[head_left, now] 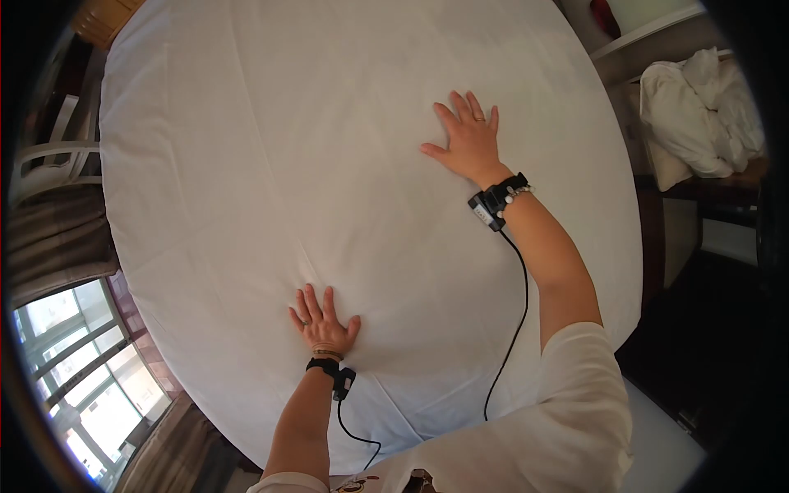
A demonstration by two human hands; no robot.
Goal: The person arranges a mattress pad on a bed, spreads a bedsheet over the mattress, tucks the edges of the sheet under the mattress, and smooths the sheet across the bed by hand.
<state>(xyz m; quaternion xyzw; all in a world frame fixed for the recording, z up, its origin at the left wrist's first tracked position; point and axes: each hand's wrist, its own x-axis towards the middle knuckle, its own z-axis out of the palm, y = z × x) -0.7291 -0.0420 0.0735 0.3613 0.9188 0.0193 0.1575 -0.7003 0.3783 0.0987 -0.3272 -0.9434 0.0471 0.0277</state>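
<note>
A white sheet (246,189) covers the broad surface in front of me, with faint creases running across it. My left hand (324,326) lies flat on the sheet near the lower middle, fingers spread, holding nothing. Farther out and to the right, my right hand (468,140) rests palm down on the same sheet, its fingers apart and nothing in it. Small creases in the fabric run out from near my left fingertips. Each wrist wears a black strap with a small box and a cable.
At the right, a bundle of white fabric (699,111) sits on a piece of furniture. A window (99,378) and brown curtains (57,238) are at the lower left. A white chair (62,152) stands by the left edge. Black cables trail from both wrists towards my body.
</note>
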